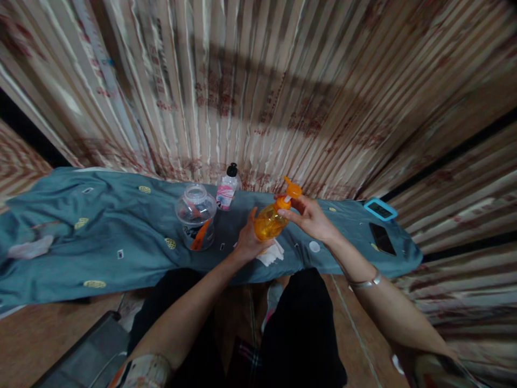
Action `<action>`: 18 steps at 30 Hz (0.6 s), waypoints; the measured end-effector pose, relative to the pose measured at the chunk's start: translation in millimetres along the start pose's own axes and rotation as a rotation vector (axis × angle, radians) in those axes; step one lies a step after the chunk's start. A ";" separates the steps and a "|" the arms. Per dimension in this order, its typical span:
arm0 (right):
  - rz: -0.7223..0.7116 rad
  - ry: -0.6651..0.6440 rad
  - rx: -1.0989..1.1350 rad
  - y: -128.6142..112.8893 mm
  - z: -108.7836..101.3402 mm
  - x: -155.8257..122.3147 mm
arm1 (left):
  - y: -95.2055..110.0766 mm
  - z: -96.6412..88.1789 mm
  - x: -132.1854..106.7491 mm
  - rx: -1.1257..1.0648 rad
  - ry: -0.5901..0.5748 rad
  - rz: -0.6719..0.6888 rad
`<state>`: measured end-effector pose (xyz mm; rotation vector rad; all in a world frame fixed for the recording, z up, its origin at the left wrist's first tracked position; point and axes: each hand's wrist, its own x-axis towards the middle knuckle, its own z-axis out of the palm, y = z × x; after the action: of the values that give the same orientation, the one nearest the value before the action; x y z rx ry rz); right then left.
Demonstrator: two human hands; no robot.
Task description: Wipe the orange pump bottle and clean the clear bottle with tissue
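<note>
A pump bottle [267, 222] of clear yellow-orange plastic, with an orange pump head [293, 189], is tilted between my two hands above the cloth. My left hand [248, 241] grips the lower body of the bottle from the left. With thumb and fingers, my right hand [307, 215] pinches the orange collar below the pump head. Under the bottle lies a crumpled white tissue [271, 253]. To the left stand a clear plastic jar [196, 215] with an orange and black label and a small clear bottle [226, 193] with a black cap and pink label.
A teal patterned cloth [137, 226] covers the long narrow surface before me. At its right end lie a blue-framed device [380, 209] and a dark phone [382, 238]. A whitish crumpled piece [31, 248] lies far left. Behind hangs a striped curtain [250, 97].
</note>
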<state>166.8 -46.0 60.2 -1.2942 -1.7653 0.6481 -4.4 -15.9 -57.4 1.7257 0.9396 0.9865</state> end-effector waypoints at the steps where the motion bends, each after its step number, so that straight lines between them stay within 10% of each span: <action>1: 0.003 0.038 -0.005 3.2 2.7 0.6 | -0.3 -0.1 0.1 0.003 -0.003 -0.001; 18: 0.015 0.149 -0.085 5.2 9.0 -2.0 | 1.3 -1.4 -0.7 -0.003 -0.021 0.000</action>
<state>162.1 -45.6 50.8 -1.3780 -1.6783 0.4766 -5.7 -16.5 -56.0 1.7300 0.9247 0.9674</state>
